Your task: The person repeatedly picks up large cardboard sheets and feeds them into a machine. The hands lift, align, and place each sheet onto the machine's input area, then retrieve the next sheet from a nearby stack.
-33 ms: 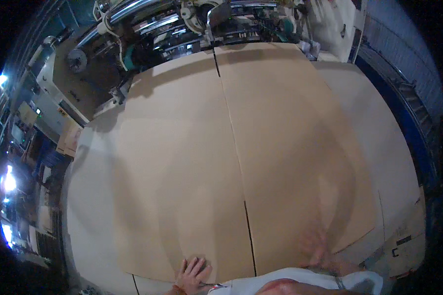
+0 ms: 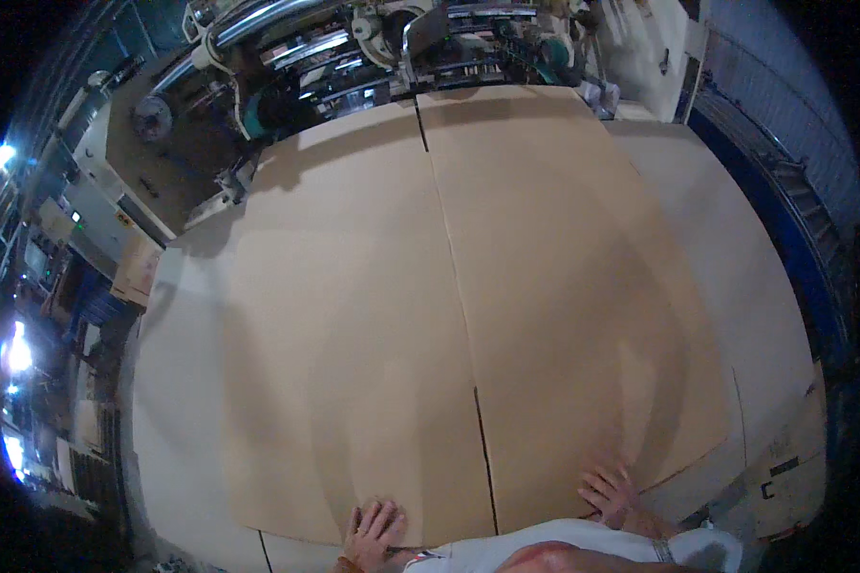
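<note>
A large tan cardboard sheet [image 2: 373, 286] lies flat in front of me. A crease runs down its middle from a far slot [image 2: 421, 126] to a near slot [image 2: 485, 463]. My left hand [image 2: 373, 533] rests open on the near edge, left of the near slot, fingers spread. To the right of that slot, my right hand [image 2: 610, 491] lies open on the sheet near its edge, fingers apart. Neither hand grips anything. Paler board [image 2: 177, 382] shows beneath the sheet on both sides.
A machine with rollers and metal bars [image 2: 392, 57] stands at the far edge of the sheet, between a left housing [image 2: 143, 172] and a right housing [image 2: 645, 57]. Cardboard with dark marks [image 2: 784, 482] is at the near right. Blue framework [image 2: 764, 181] runs along the right.
My right hand, blurred by motion before, now rests in clear view with its fingers spread. The left hand stays nearly in place. The cardboard sheet shows no clear shift.
</note>
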`<state>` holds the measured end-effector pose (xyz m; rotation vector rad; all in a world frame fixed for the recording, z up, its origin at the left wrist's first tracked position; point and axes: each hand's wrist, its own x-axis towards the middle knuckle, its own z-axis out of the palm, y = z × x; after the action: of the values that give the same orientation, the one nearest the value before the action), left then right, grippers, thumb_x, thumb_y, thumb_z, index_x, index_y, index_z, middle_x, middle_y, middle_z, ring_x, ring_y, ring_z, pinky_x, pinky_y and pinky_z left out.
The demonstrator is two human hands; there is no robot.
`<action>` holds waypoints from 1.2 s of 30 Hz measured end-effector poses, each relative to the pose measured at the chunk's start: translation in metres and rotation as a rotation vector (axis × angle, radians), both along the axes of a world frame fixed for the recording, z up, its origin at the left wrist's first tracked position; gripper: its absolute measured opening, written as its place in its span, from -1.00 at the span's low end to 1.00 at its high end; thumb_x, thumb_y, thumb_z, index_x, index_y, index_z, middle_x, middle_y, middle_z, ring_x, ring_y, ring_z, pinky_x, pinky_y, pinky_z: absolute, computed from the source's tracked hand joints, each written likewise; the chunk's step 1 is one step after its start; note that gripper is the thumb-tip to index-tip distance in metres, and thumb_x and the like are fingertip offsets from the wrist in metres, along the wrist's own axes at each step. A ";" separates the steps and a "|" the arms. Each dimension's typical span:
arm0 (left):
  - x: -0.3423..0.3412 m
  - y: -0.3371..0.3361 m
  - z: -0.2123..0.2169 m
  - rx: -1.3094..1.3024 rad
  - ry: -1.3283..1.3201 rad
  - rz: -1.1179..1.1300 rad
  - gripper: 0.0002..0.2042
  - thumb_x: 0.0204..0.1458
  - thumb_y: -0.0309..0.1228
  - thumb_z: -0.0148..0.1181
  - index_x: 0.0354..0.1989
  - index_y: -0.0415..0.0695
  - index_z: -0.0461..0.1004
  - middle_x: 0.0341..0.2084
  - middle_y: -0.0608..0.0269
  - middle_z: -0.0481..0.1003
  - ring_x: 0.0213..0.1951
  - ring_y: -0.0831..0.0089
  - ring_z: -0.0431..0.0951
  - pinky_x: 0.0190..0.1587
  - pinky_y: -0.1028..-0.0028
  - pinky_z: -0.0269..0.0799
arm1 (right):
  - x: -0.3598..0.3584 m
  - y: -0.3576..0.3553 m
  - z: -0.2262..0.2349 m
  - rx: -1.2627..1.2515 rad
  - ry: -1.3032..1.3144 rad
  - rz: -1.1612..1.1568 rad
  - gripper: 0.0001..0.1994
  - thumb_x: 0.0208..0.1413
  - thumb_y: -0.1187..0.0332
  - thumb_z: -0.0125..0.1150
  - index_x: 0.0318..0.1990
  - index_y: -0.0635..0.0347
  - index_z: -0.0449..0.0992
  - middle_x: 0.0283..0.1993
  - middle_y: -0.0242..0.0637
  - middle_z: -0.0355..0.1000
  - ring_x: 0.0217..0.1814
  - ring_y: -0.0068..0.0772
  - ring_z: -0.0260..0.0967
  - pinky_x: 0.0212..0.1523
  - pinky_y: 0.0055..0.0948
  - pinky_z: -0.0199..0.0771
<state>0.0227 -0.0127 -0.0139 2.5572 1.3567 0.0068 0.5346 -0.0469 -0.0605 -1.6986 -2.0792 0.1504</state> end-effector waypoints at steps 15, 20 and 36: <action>-0.006 0.063 0.046 0.647 -0.080 -0.154 -0.68 0.11 -0.29 0.01 0.06 0.22 0.39 0.06 0.46 0.43 0.10 0.43 0.41 0.25 -0.10 -0.01 | 0.070 0.039 -0.017 0.456 -0.070 -0.479 -0.37 0.26 -0.15 -0.55 0.02 -0.09 0.51 0.33 -0.23 0.11 0.43 0.06 -0.20 0.38 0.11 -0.34; 0.007 0.069 0.011 0.504 -0.095 0.095 -0.61 0.02 -0.30 0.12 0.09 0.18 0.39 0.13 0.36 0.38 0.17 0.38 0.34 0.28 -0.09 -0.08 | 0.097 0.071 0.001 0.493 -0.047 -0.333 -0.55 0.28 0.00 -0.32 -0.01 -0.12 0.53 0.27 -0.28 0.21 0.41 0.09 -0.14 0.34 0.11 -0.22; -0.030 0.158 0.134 0.949 -0.028 0.056 -0.82 0.03 -0.37 0.20 -0.18 0.04 0.44 -0.08 0.34 0.52 -0.04 0.36 0.53 0.25 -0.15 -0.01 | 0.104 0.097 0.062 0.614 -0.369 0.009 -0.40 0.13 -0.11 0.02 0.22 0.01 0.17 0.30 -0.15 0.13 0.40 0.08 -0.10 0.27 0.26 -0.11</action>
<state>-0.0074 0.1452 0.1199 3.1942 1.6857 0.8909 0.6387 0.0505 0.0017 -1.3979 -2.0740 -0.7748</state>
